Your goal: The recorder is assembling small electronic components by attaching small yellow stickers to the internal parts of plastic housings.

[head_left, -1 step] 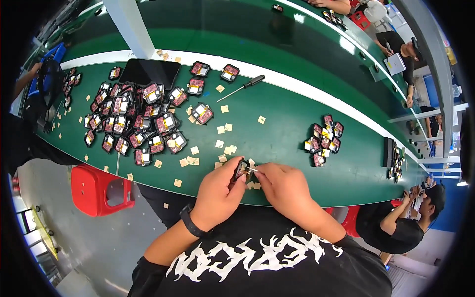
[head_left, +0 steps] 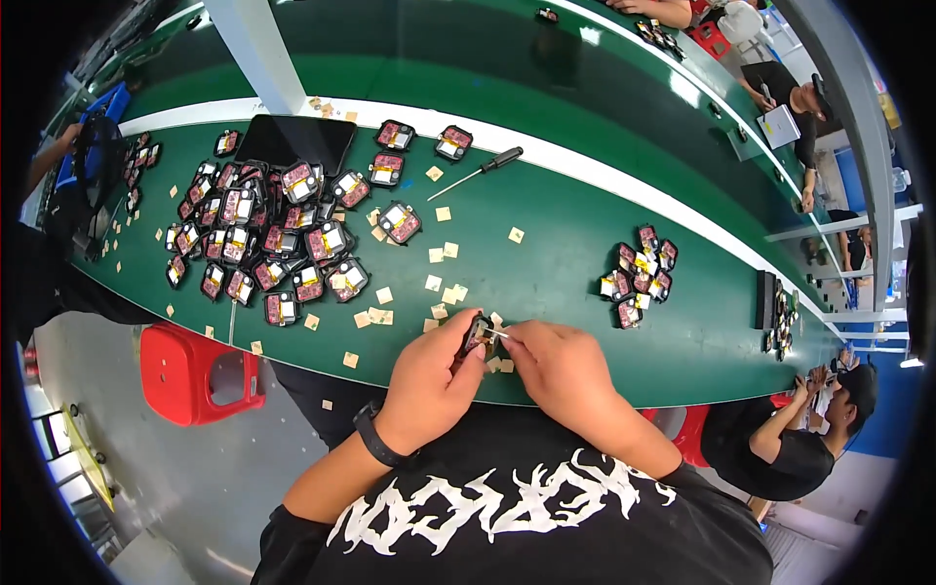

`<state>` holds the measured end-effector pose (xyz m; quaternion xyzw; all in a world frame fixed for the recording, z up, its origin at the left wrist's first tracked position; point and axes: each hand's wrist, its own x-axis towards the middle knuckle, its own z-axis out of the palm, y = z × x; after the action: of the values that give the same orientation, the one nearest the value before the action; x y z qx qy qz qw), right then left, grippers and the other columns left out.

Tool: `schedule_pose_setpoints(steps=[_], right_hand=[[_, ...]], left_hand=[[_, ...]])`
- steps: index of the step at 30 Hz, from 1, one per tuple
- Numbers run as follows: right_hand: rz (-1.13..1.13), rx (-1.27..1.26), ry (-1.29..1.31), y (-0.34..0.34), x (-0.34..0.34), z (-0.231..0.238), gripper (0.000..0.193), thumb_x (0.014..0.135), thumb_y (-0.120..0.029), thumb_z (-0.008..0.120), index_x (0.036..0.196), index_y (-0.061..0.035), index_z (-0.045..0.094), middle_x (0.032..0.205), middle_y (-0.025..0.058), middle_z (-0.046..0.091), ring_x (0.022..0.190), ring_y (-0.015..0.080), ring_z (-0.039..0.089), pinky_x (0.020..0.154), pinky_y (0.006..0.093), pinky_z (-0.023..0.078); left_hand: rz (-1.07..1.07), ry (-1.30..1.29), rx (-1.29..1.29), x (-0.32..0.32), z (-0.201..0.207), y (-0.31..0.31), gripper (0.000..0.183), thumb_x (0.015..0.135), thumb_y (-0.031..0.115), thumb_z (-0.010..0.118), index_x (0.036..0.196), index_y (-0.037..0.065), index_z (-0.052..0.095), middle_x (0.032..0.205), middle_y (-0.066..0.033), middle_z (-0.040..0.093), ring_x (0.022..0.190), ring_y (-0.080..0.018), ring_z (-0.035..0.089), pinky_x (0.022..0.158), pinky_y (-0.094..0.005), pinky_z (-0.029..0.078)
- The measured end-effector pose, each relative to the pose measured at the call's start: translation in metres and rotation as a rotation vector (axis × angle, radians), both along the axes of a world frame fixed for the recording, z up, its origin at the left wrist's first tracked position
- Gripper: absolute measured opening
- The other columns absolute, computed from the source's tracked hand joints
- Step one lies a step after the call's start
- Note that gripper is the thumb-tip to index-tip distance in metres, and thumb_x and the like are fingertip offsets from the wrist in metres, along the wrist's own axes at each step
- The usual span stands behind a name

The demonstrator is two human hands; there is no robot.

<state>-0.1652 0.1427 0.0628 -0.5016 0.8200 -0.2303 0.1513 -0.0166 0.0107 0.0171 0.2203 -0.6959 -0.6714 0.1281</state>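
My left hand (head_left: pixel 435 372) is closed around a small electronic unit (head_left: pixel 475 337) with a black casing, held tilted just over the near edge of the green table. Between the thumb and fingers of my right hand (head_left: pixel 564 372) is pinched a thin whitish strip (head_left: pixel 497 333); its other end reaches the unit's open side. What exactly the strip is, I cannot make out. Around both hands lie small tan paper squares (head_left: pixel 378 317). To the left is a large heap of similar units (head_left: pixel 281 243) with reddish circuit boards and white blocks.
A smaller pile of units (head_left: pixel 640 276) sits to the right. Toward the back are a screwdriver (head_left: pixel 476 175) and a black flat panel (head_left: pixel 297 142) beside a white post (head_left: pixel 255 58). A red stool (head_left: pixel 175 375) stands on the floor at left. Another person (head_left: pixel 799 429) works at the right.
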Motion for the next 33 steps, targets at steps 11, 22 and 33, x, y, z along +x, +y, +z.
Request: schedule_pose_setpoints(steps=[11, 22, 33], right_hand=[[-0.156, -0.166, -0.822, 0.003, -0.003, -0.012, 0.017, 0.094, -0.01, 0.076, 0.108, -0.0024, 0.07, 0.086, 0.0081, 0.07, 0.066, 0.0121, 0.061, 0.06, 0.0301, 0.049], [0.05, -0.172, -0.485, 0.001, -0.004, -0.005, 0.032, 0.084, -0.009, 0.085, 0.114, -0.0047, 0.073, 0.096, 0.0075, 0.07, 0.071, 0.0117, 0.061, 0.062, 0.0263, 0.049], [0.006, -0.151, -0.585, 0.001, -0.003, -0.006, 0.028, 0.084, -0.004, 0.083, 0.109, -0.0024, 0.072, 0.097, 0.008, 0.069, 0.072, 0.0115, 0.06, 0.063, 0.0272, 0.05]], left_hand=[[-0.026, 0.016, 0.571, 0.002, 0.011, -0.014, 0.039, 0.106, 0.006, 0.054, 0.143, -0.005, 0.054, 0.098, -0.0081, 0.068, 0.078, -0.0138, 0.069, 0.069, -0.0274, 0.057], [0.06, 0.092, 0.568, 0.0, 0.003, -0.009, 0.031, 0.106, 0.003, 0.054, 0.136, -0.006, 0.055, 0.105, -0.0083, 0.068, 0.081, -0.0114, 0.067, 0.072, -0.0254, 0.057], [0.06, 0.091, 0.493, 0.0, 0.001, -0.006, 0.035, 0.107, 0.0, 0.053, 0.141, -0.006, 0.049, 0.114, -0.0105, 0.067, 0.094, -0.0141, 0.069, 0.079, -0.0275, 0.06]])
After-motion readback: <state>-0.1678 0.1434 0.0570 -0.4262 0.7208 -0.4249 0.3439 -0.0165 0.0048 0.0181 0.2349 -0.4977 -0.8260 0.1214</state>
